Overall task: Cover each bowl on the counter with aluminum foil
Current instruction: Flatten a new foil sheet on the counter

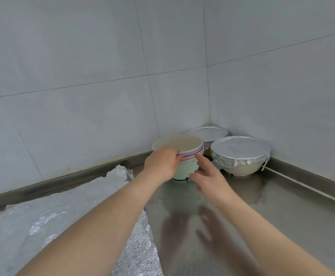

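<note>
Stack of bowls (179,144) stands uncovered near the back corner of the steel table (272,220). A cream bowl is on top, purple and pink rims show under it, and a pale green bowl (185,168) is at the bottom. Two wrapped bowls sit to its right: the nearer covered bowl (240,151) close beside the stack, and the farther covered bowl (208,133) tucked into the corner behind.

What could go wrong, as I judge it: nested bowls tend to stick, so lifting the top one by its rim may drag the lower ones up, and they could drop back or tip the stack. The stack is close to the nearer covered bowl, so a sideways knock could tear or loosen that wrap. The loose foil sheet (53,222) lies beneath the left forearm in this view, and an arm dragged across it could crease or rip it before use.

The left hand (162,162) is at the stack's near-left side, fingers curled over the upper rims and gripping them. The right hand (208,178) is at the near-right side, low by the green bowl, fingers spread and mostly straight, holding nothing. Its index fingertip is just beside the pink rim, and I cannot tell whether it touches. The stack sits between the two hands, slightly beyond them
</note>
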{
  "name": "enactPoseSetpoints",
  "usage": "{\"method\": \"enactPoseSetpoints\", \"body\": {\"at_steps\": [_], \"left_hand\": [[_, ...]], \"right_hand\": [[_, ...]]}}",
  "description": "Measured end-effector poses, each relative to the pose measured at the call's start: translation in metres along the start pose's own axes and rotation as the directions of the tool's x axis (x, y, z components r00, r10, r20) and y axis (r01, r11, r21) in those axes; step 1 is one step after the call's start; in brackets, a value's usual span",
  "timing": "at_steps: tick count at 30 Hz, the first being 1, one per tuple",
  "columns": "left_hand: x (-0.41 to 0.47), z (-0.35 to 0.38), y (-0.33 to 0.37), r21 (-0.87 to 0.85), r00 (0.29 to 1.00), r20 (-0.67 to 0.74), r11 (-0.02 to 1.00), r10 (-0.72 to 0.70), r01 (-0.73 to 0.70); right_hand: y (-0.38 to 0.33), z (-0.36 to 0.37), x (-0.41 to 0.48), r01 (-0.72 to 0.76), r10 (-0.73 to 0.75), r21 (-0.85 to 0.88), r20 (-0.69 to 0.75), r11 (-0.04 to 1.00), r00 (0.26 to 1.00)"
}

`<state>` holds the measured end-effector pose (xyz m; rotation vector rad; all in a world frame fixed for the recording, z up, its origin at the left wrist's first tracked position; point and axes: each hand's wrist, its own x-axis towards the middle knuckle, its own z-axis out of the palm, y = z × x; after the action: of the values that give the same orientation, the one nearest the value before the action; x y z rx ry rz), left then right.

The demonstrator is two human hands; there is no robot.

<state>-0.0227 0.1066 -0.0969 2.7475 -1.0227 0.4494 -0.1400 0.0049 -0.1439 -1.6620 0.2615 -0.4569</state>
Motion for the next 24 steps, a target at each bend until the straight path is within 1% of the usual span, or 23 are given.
{"method": "enactPoseSetpoints", "body": {"at_steps": [2, 4, 6, 8, 10, 11, 13, 14, 15, 16, 17, 18, 19, 20, 21, 23, 24], "left_hand": [[0.01, 0.0, 0.0, -0.026, 1.0, 0.011, 1.0, 0.001, -0.001], [0.012, -0.005, -0.003, -0.089, 1.0, -0.025, 0.996, -0.011, 0.009], [0.013, -0.009, -0.004, -0.175, 0.993, -0.103, 0.984, -0.049, 0.03], [0.011, -0.014, -0.004, -0.243, 0.967, -0.236, 0.969, -0.095, 0.036], [0.006, -0.022, -0.003, -0.289, 0.913, -0.393, 0.957, -0.103, -0.016], [0.001, -0.026, -0.001, -0.285, 0.875, -0.48, 0.955, -0.071, -0.079], [-0.014, -0.038, 0.002, -0.199, 0.784, -0.618, 0.952, 0.061, -0.231], [-0.028, -0.044, 0.005, -0.159, 0.748, -0.65, 0.94, 0.131, -0.303], [-0.04, -0.048, 0.009, -0.121, 0.723, -0.658, 0.919, 0.209, -0.375], [-0.057, -0.052, 0.013, -0.085, 0.716, -0.637, 0.897, 0.286, -0.435], [-0.077, -0.056, 0.016, -0.058, 0.711, -0.607, 0.872, 0.356, -0.486], [-0.096, -0.057, 0.02, -0.04, 0.708, -0.573, 0.849, 0.413, -0.527], [-0.115, -0.057, 0.022, -0.057, 0.712, -0.543, 0.827, 0.444, -0.559], [-0.135, -0.059, 0.024, -0.113, 0.733, -0.51, 0.81, 0.45, -0.576], [-0.148, -0.06, 0.024, -0.203, 0.773, -0.465, 0.798, 0.431, -0.567], [-0.185, -0.068, 0.021, -0.395, 0.879, -0.325, 0.795, 0.349, -0.461], [-0.203, -0.071, 0.015, -0.476, 0.927, -0.24, 0.797, 0.29, -0.372]], "right_hand": [[-0.002, 0.0, 0.014, -0.032, 0.03, 0.053, 0.033, 0.998, 0.999], [-0.005, 0.002, 0.021, -0.023, 0.022, 0.039, 0.042, 0.999, 0.999], [-0.003, 0.004, 0.025, -0.014, 0.014, 0.006, 0.033, 1.0, 0.999], [-0.003, 0.005, 0.024, -0.028, 0.027, 0.02, 0.052, 0.999, 0.998], [-0.011, 0.002, 0.018, -0.086, 0.074, 0.138, 0.087, 0.987, 0.993], [-0.019, -0.001, 0.013, -0.121, 0.099, 0.213, 0.112, 0.97, 0.989], [-0.035, -0.016, 0.003, -0.169, 0.116, 0.333, 0.174, 0.928, 0.978], [-0.041, -0.025, -0.003, -0.188, 0.113, 0.384, 0.21, 0.904, 0.971], [-0.048, -0.034, -0.007, -0.189, 0.098, 0.425, 0.226, 0.885, 0.969], [-0.056, -0.04, -0.017, -0.181, 0.092, 0.441, 0.216, 0.879, 0.972], [-0.063, -0.045, -0.03, -0.174, 0.104, 0.432, 0.182, 0.885, 0.978], [-0.067, -0.047, -0.041, -0.159, 0.121, 0.412, 0.115, 0.897, 0.986], [-0.069, -0.047, -0.051, -0.151, 0.144, 0.388, 0.047, 0.909, 0.988], [-0.07, -0.046, -0.065, -0.164, 0.177, 0.364, -0.003, 0.917, 0.984], [-0.068, -0.047, -0.073, -0.186, 0.203, 0.344, -0.014, 0.92, 0.979], [-0.061, -0.047, -0.097, -0.251, 0.268, 0.31, -0.014, 0.917, 0.963], [-0.058, -0.049, -0.109, -0.282, 0.299, 0.298, -0.015, 0.912, 0.954]]}}
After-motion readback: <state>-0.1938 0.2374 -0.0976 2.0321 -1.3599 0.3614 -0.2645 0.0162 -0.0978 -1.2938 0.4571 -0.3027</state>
